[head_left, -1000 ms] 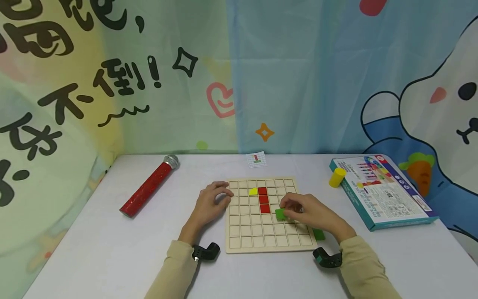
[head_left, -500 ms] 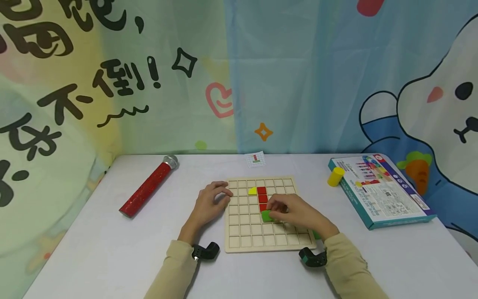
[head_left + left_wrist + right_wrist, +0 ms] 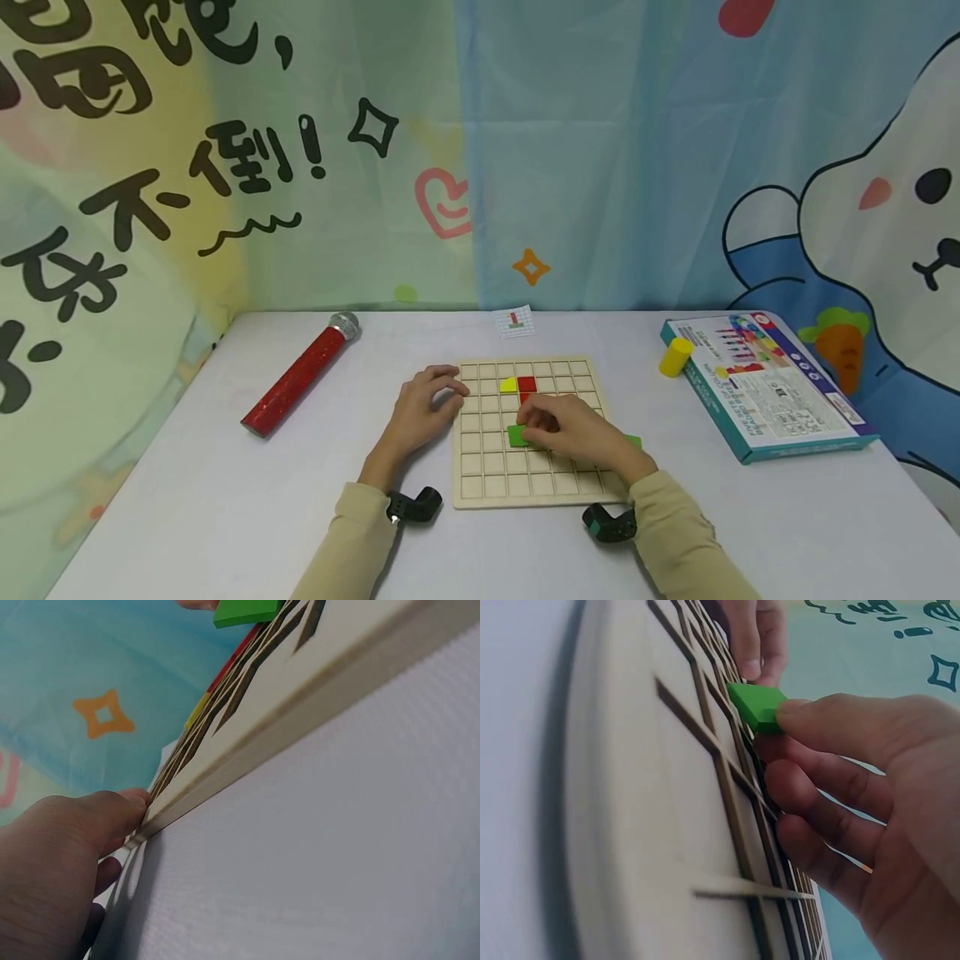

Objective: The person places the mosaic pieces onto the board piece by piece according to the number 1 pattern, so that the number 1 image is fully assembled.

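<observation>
In the head view my right hand [image 3: 570, 429] pinches a flat green tile [image 3: 517, 436] just over the middle of the wooden grid board [image 3: 480, 487]. The right wrist view shows the thumb and a fingertip on the green tile [image 3: 755, 706], which is tilted. My left hand [image 3: 422, 408] rests at the board's left edge with loosely bent fingers; in the left wrist view a digit of that hand [image 3: 60, 862] touches the rim. A yellow piece [image 3: 508, 384] and a red square [image 3: 527, 384] lie side by side on the board. My right hand covers the other red squares.
Another green piece [image 3: 634, 441] shows at the board's right side, partly behind my right wrist. A small pattern card [image 3: 513, 321] lies beyond the board. Farther right are a yellow cylinder [image 3: 676, 357] and a flat box [image 3: 772, 392]; a red microphone [image 3: 296, 379] lies left.
My right hand has carried the green tile leftward across the board, past the lower end of the red column, now hiding its lower squares. The left hand has stayed at the board's edge.
</observation>
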Demonstrator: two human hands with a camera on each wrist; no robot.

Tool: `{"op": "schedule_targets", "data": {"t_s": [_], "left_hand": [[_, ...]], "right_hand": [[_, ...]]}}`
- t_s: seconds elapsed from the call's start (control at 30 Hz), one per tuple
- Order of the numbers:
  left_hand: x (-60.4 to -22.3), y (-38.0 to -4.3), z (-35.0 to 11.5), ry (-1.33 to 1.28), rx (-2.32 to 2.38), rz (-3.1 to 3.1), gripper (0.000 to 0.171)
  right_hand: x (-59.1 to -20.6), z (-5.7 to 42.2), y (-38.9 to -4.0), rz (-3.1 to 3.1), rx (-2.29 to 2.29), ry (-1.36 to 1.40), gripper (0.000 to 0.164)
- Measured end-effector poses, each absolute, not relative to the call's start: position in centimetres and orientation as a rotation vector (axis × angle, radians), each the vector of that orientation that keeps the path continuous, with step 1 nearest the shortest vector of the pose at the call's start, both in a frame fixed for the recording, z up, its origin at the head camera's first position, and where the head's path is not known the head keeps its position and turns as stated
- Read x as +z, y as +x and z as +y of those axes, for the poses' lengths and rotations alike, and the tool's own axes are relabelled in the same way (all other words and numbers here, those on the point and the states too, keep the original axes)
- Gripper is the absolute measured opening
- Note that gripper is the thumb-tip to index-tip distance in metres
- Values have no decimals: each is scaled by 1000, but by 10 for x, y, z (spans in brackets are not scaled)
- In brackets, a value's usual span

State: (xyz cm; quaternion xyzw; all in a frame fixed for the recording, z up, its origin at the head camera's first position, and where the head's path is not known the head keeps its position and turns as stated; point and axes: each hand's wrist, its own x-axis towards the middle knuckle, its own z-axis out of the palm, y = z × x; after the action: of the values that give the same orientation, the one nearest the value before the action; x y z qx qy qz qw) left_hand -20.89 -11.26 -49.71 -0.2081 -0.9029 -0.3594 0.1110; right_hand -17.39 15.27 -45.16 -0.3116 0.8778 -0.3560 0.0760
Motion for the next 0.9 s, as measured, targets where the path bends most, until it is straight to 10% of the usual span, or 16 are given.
{"op": "schedule_targets", "data": {"t_s": [0.9], "left_hand": [[-497,-209,-113,-622,-1059,-2651,8]], "right_hand": [[-456,136,-164,2844,-783,-856,6]]}}
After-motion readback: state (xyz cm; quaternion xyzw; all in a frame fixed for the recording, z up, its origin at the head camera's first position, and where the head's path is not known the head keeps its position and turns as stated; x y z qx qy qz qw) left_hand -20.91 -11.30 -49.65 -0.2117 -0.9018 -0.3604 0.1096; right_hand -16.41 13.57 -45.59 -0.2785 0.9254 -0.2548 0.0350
